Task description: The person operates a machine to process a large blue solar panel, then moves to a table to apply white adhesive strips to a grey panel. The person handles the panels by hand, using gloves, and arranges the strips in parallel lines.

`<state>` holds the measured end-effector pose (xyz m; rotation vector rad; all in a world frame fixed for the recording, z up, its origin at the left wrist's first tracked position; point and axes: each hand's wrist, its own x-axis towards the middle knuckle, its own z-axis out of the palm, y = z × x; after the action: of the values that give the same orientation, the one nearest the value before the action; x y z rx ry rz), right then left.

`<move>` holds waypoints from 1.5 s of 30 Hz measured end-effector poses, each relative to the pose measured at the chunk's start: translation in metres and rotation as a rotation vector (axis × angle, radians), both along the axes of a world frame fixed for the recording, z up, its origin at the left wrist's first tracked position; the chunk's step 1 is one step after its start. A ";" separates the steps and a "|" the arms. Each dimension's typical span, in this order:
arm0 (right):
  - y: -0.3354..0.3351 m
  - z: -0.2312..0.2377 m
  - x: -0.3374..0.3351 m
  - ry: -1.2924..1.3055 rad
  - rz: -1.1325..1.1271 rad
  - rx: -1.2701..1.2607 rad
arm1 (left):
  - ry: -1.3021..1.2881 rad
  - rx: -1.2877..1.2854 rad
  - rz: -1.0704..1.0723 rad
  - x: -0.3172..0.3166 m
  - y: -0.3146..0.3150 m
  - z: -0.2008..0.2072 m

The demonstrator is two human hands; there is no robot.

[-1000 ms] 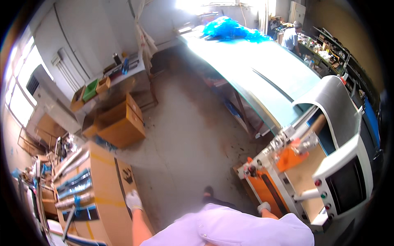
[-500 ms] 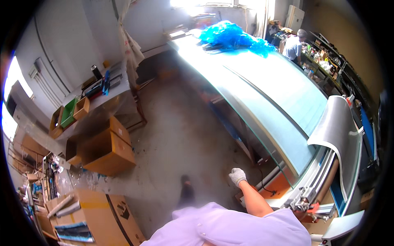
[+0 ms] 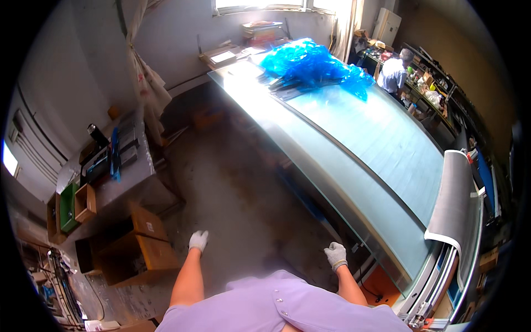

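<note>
The left hand (image 3: pixel 198 240), in a pale glove, hangs over the floor, its fingers curled in; how tightly, I cannot tell. The open cardboard box (image 3: pixel 157 253) lies near it, to its left. The right hand (image 3: pixel 335 256), also gloved, has its fingers bent inward, their closure equally unclear; the long pale-blue table (image 3: pixel 370 166) stands just to its right, crumpled blue plastic (image 3: pixel 304 62) at its far end.

Bare forearms (image 3: pixel 188 283) extended, the gloved hands (image 3: pixel 198 241) (image 3: pixel 335 256) hang well apart, fingers curled.
</note>
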<state>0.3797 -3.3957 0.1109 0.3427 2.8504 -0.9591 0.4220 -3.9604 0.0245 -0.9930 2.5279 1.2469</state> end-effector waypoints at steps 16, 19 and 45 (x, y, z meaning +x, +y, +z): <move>-0.040 0.006 -0.443 0.457 -0.400 0.369 | 0.298 0.141 0.030 -0.355 -0.089 0.073; -0.035 0.000 -0.498 0.190 -0.443 0.607 | 0.380 0.137 0.071 -0.412 -0.091 0.087; -0.116 0.036 -0.375 -0.087 -0.567 0.453 | 0.553 -0.637 -1.537 -0.746 0.175 0.106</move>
<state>0.0046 -3.5117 0.1473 1.2486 2.9085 -0.3123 -0.3243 -3.7857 0.1307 1.3418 2.7628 0.1833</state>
